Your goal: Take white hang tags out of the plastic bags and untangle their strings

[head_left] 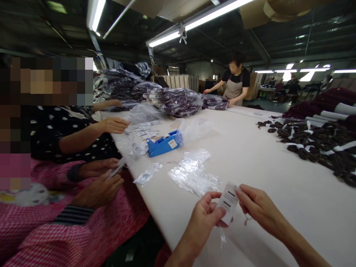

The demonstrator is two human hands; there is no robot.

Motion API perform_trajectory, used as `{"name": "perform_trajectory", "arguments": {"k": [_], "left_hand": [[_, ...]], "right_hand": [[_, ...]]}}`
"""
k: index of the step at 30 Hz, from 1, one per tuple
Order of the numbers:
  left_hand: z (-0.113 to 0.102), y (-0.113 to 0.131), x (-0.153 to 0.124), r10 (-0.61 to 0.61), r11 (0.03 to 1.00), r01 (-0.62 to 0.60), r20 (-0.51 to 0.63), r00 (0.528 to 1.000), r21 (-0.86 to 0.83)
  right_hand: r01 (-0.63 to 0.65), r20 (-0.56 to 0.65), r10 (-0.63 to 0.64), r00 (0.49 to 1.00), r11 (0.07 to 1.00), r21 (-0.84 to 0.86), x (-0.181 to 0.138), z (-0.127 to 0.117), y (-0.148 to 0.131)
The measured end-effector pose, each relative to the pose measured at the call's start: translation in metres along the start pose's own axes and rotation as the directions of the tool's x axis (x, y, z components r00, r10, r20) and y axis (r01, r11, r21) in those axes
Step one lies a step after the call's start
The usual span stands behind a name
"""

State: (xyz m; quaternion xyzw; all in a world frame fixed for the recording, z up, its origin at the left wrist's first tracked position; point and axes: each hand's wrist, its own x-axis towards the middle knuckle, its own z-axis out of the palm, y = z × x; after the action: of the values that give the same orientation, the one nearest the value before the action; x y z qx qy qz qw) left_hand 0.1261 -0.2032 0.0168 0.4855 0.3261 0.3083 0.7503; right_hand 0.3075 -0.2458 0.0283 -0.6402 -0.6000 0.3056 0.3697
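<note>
one tape dispenser (164, 144) (blue), three co-workers (235, 79)

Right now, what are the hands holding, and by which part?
Both hold one small printed tag: left hand pinches its lower left edge, right hand its upper right edge.

The left hand (204, 218) and right hand (257, 207) pinch a small printed label (228, 202) between them, each grip closed on one edge, above the near edge of the white counter (250, 155); a heap of clear plastic bags (191, 172) lies just beyond the hands; a blue tape dispenser (163, 144) stands farther back; bundled dark cords (314, 144) lie at the right; a neighbouring person's hands (100, 181) hold a small clear bag at the left; another person (236, 79) stands at the far end beside bagged dark goods (175, 101).
</note>
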Motion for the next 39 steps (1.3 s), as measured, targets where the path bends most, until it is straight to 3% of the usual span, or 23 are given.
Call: {"name": "perform_trajectory", "arguments": {"k": [4, 8, 13, 21, 25, 30, 34, 39], "left_hand": [[-0.002, 0.0, -0.003, -0.004, 0.999, 0.008, 0.115, 0.993, -0.036], [-0.005, -0.008, -0.001, -0.017, 0.997, 0.019, 0.032, 0.999, -0.076], [-0.006, -0.012, 0.001, -0.006, 0.992, -0.005, -0.09, 0.996, -0.13], [-0.009, -0.017, 0.004, 0.075, 0.989, -0.083, -0.07, 0.995, -0.119], [-0.014, -0.018, -0.001, 0.123, 0.989, -0.13, -0.098, 0.988, -0.066], [-0.022, -0.011, -0.017, 0.251, 0.967, -0.256, -0.218, 0.943, 0.006], [-0.039, 0.005, -0.034, 0.317, 0.945, -0.327, -0.333, 0.888, 0.028], [-0.08, 0.023, -0.055, 0.339, 0.934, -0.352, -0.44, 0.831, 0.055]], "right_hand": [[0.03, 0.043, -0.03, 0.999, 1.0, 0.003, -0.001, -0.005, 0.0], [0.041, 0.105, -0.033, 0.994, 0.996, -0.082, -0.004, -0.006, -0.005], [0.101, 0.127, -0.059, 0.99, 0.93, -0.354, -0.008, 0.001, -0.008], [0.259, 0.236, -0.141, 0.961, 0.755, -0.602, -0.018, 0.022, -0.007], [0.284, 0.25, -0.17, 0.953, 0.79, -0.544, -0.02, 0.032, -0.002], [0.227, 0.172, -0.171, 0.97, 0.893, -0.389, -0.008, 0.045, 0.002], [0.315, 0.279, -0.249, 0.928, 0.922, -0.225, 0.014, 0.061, -0.028], [0.337, 0.429, -0.293, 0.855, 0.941, -0.028, 0.042, 0.086, -0.076]]}}
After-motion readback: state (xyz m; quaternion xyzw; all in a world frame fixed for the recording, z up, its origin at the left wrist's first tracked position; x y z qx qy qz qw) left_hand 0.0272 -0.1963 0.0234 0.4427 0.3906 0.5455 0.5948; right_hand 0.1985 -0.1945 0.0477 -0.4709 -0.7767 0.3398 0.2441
